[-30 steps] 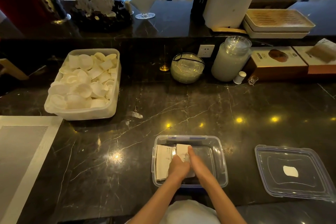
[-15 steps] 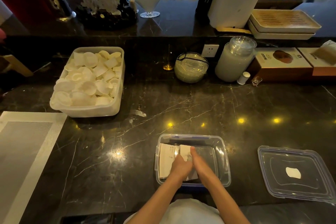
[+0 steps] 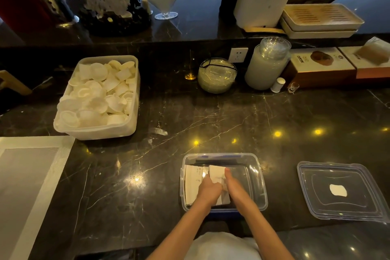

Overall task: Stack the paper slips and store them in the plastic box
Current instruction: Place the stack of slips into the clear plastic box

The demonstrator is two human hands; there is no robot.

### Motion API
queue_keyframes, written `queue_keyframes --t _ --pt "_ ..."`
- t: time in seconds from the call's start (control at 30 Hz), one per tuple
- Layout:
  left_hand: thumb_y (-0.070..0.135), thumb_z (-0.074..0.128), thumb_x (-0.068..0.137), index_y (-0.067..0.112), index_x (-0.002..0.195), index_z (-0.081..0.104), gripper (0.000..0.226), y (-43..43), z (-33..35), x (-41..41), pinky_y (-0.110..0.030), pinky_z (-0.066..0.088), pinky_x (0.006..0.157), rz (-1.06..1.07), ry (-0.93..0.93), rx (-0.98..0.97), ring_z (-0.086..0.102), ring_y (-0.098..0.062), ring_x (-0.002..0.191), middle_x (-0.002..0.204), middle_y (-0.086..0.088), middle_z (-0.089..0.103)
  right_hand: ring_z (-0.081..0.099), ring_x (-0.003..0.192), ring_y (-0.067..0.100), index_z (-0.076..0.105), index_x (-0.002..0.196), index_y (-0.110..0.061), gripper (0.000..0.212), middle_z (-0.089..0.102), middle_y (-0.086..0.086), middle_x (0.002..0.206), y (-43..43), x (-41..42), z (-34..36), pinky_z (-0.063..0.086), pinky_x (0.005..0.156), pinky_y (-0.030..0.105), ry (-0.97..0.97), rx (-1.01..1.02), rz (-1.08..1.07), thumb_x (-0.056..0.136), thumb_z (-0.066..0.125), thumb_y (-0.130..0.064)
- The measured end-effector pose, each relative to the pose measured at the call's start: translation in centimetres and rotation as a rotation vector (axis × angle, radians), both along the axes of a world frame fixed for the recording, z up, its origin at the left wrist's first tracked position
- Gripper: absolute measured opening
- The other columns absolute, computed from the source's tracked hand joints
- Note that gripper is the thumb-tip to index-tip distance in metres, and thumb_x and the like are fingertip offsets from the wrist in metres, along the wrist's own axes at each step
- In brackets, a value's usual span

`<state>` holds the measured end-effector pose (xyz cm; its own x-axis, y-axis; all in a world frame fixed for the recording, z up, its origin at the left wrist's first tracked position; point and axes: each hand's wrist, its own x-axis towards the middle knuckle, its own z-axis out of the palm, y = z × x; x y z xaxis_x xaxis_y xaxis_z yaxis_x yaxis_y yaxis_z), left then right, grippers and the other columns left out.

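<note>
head view, high, looking down, counter [image 3: 211,116] close

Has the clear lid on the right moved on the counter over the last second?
No. The lid keeps the same gap right of the plastic box; only the camera view shifted slightly.

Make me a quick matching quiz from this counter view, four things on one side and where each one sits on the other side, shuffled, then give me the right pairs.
Things:
1. paper slips
2. clear lid
3. white tub of shell-shaped pieces
4. woven placemat

Places:
A. at the left edge of the counter, near the person
B. inside the clear plastic box, under the left hand and right hand
C. flat on the counter, right of the box
D. far left of the counter, behind the placemat

Pairs: 1-B, 2-C, 3-D, 4-A
</note>
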<state>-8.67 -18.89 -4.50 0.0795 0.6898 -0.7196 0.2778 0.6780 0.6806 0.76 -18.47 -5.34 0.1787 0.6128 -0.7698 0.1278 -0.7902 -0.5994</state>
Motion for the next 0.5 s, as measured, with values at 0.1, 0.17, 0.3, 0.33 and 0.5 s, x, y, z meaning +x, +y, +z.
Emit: queue_keyframes --t 0.1,0.17,0.3,0.33,0.5 --pt "0.014 0.050 0.094 0.023 0.139 0.041 0.046 0.1 0.5 -0.3 -0.027 0.046 0.082 -0.016 0.009 0.007 0.050 -0.013 0.105 0.125 0.002 0.057 0.048 0.132 0.028 0.048 0.142 -0.019 0.061 0.053 0.010 0.143 -0.1 0.5 0.5 0.035 0.114 0.045 0.045 0.007 0.046 0.101 0.019 -0.054" --pt "0.014 0.050 0.094 0.021 0.142 0.037 0.049 0.1 1.1 -0.5 -0.029 0.046 0.085 -0.028 0.028 0.037 0.051 -0.016 0.112 0.137 -0.003 0.054 0.053 0.125 0.023 0.054 0.134 -0.024 0.058 0.059 0.005 0.132 -0.3 0.8 0.8 0.038 0.110 0.041 0.065 0.045 0.072 0.101 0.017 -0.054" --pt "0.015 0.051 0.097 0.019 0.145 0.036 0.051 0.5 2.8 -0.3 -0.035 0.047 0.100 -0.069 0.167 0.212 0.052 -0.023 0.128 0.141 0.001 0.051 0.056 0.080 -0.003 0.058 0.091 -0.038 0.031 0.060 -0.017 0.085 -1.0 2.6 1.9 0.042 0.070 0.015 -0.018 0.192 0.028 0.102 0.030 -0.046" --pt "0.017 0.051 0.098 0.018 0.142 0.041 0.046 0.8 3.2 0.0 -0.035 0.049 0.100 -0.080 0.201 0.261 0.055 -0.021 0.124 0.137 0.000 0.054 0.059 0.082 -0.001 0.062 0.090 -0.037 0.028 0.064 -0.013 0.086 -1.1 3.4 2.3 0.043 0.068 0.017 -0.038 0.237 0.019 0.101 0.037 -0.044" --pt "0.024 0.052 0.098 0.018 0.091 0.060 0.013 2.3 5.3 4.4 -0.024 0.049 0.063 -0.155 0.189 0.409 0.059 -0.009 0.075 0.083 0.001 0.063 0.069 0.081 0.012 0.072 0.086 -0.019 0.024 0.073 0.003 0.084 -1.8 10.1 3.7 0.053 0.074 0.026 -0.074 0.398 -0.124 0.098 0.052 -0.026"
